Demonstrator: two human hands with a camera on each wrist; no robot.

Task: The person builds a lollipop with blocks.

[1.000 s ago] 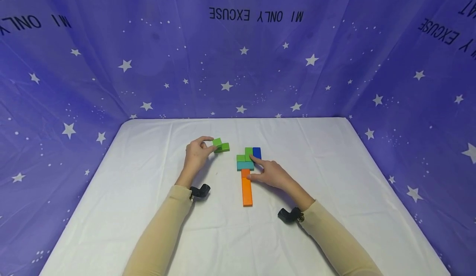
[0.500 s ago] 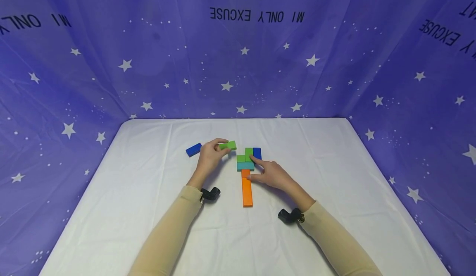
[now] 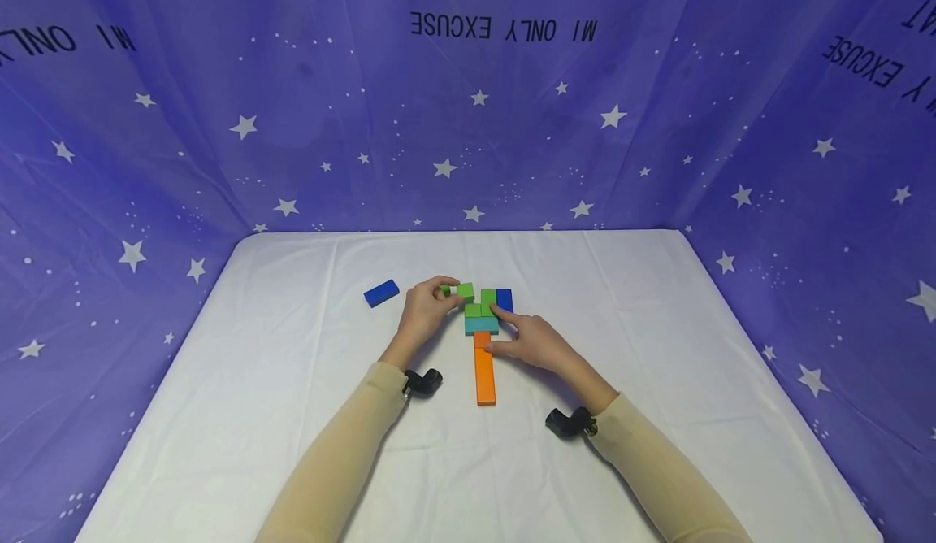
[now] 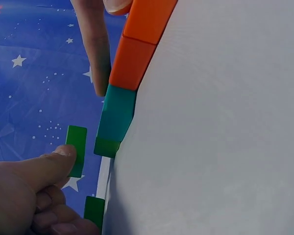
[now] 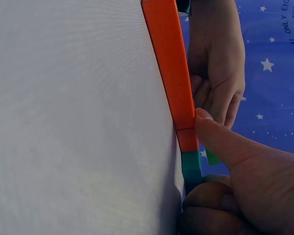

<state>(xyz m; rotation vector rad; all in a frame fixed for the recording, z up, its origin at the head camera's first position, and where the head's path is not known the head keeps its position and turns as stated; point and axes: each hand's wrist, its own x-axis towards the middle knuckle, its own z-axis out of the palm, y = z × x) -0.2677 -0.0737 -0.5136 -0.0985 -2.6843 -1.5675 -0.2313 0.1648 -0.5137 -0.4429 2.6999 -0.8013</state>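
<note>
My left hand (image 3: 427, 311) pinches a green block (image 4: 76, 149) above the table, just left of an arrangement of flat-lying blocks. A second green block (image 4: 94, 210) is lower down by its curled fingers. The arrangement has a long orange block (image 3: 485, 376), a shorter orange one (image 3: 483, 340), a teal block (image 3: 481, 325), a small green block (image 3: 473, 310), an upright-set green block (image 3: 488, 301) and a dark blue block (image 3: 504, 299). From the right, my right hand (image 3: 537, 341) touches it, index fingertip at the upright-set green block and thumb (image 5: 210, 125) against the orange.
A loose blue block (image 3: 382, 293) lies to the left of my left hand. A white cloth (image 3: 621, 299) covers the table, and a purple star-patterned curtain (image 3: 366, 120) rises behind and on both sides. Each wrist wears a black camera mount (image 3: 424, 382).
The left hand has moved right, carrying the green block from the far-left side up to the arrangement. The loose blue block has come into sight. The right hand has stayed still.
</note>
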